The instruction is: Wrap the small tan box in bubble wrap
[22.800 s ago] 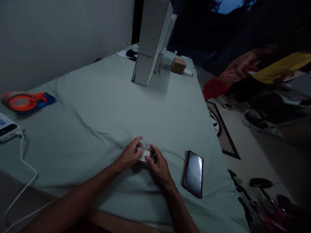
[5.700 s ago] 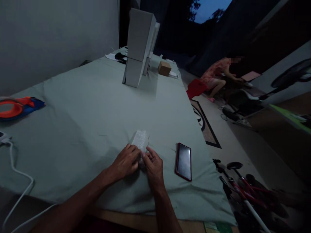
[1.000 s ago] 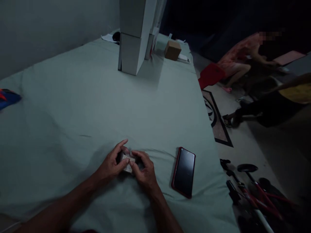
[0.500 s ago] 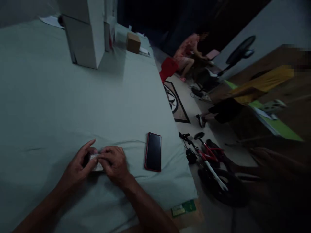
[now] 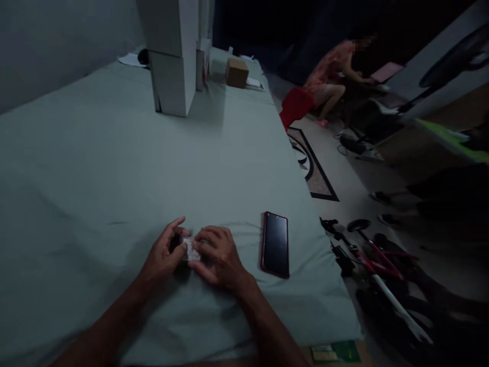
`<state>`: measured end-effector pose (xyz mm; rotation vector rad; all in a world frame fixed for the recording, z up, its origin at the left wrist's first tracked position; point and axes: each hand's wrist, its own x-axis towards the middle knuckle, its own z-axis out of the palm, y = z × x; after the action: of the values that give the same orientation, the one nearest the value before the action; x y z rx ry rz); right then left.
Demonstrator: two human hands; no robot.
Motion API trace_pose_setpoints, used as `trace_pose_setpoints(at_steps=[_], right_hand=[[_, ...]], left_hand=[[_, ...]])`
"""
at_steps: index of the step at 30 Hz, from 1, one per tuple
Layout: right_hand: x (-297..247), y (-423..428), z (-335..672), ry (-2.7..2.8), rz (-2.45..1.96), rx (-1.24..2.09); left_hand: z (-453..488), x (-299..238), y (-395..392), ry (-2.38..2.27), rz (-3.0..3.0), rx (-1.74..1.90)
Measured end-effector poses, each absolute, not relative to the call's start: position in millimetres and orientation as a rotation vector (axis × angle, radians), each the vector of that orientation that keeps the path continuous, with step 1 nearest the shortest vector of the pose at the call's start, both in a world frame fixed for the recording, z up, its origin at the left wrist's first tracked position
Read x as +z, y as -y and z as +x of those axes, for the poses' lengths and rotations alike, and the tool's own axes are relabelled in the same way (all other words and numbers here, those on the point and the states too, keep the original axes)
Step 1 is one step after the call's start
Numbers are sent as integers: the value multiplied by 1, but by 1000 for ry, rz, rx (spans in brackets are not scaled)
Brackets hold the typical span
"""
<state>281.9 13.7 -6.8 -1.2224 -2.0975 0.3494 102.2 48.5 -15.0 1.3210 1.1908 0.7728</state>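
A small, pale rectangular object (image 5: 192, 251) with faint markings is between my hands, just above the green bedsheet. Its exact kind is too dim to tell. My left hand (image 5: 163, 256) pinches its left side, thumb on top and index finger lifted. From the right, my right hand (image 5: 218, 257) holds it with fingertips on the upper face and the thumb along the near edge. Fingers cover parts of both ends. To the right of my hands a phone (image 5: 275, 244) in a red case lies face up, its screen dark.
The green sheet (image 5: 153, 163) spreads over the bed. Tall white boxes (image 5: 168, 81) and a brown box (image 5: 237, 73) stand farther back. Past the right edge are a red bicycle (image 5: 382, 260), a patterned mat (image 5: 315, 168) and a seated person (image 5: 330, 76).
The view has swung left, so the surroundings sit farther right. My right thumb has moved away from the left thumb to the object's near edge, exposing more of its top.
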Motion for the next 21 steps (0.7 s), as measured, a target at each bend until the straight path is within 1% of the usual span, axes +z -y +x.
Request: trace_pose_setpoints(at_steps=[10, 21], right_hand=[[-4, -16, 275, 2224, -1247, 225], [-10, -13, 271, 2154, -1280, 296]], left_hand=[[104, -11, -48, -1126, 1289, 845], [103, -16, -46, -1159, 1375, 865]])
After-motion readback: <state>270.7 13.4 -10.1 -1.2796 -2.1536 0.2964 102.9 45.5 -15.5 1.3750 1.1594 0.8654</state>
